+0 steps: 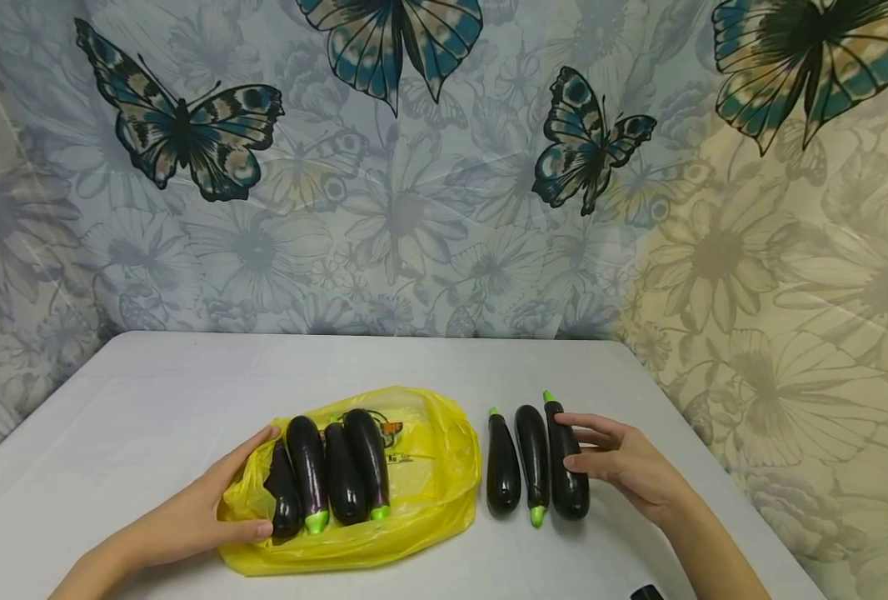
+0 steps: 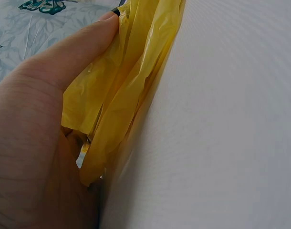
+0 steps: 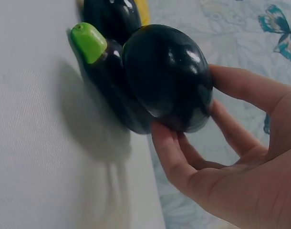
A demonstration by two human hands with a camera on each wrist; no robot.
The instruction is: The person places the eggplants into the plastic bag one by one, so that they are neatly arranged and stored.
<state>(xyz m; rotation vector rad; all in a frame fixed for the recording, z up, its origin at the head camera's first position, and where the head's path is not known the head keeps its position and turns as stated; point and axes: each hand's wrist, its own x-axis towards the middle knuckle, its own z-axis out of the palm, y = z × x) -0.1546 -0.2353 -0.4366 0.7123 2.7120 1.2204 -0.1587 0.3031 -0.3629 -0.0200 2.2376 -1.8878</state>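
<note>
Several dark, glossy eggplants lie side by side on a yellow plastic bag. My left hand grips the bag's left edge, thumb near and fingers far, around the leftmost eggplant. In the left wrist view, the thumb presses on bunched yellow plastic; the other fingers are mostly hidden. Right of the bag are three more eggplants in a row. My right hand pinches the rightmost eggplant between thumb and fingers. In the right wrist view, this eggplant shows its rounded end, beside a green-stemmed eggplant.
A white table carries everything. Behind it hangs a flowered cloth with large butterflies. A small black object shows at the bottom edge, near my right forearm.
</note>
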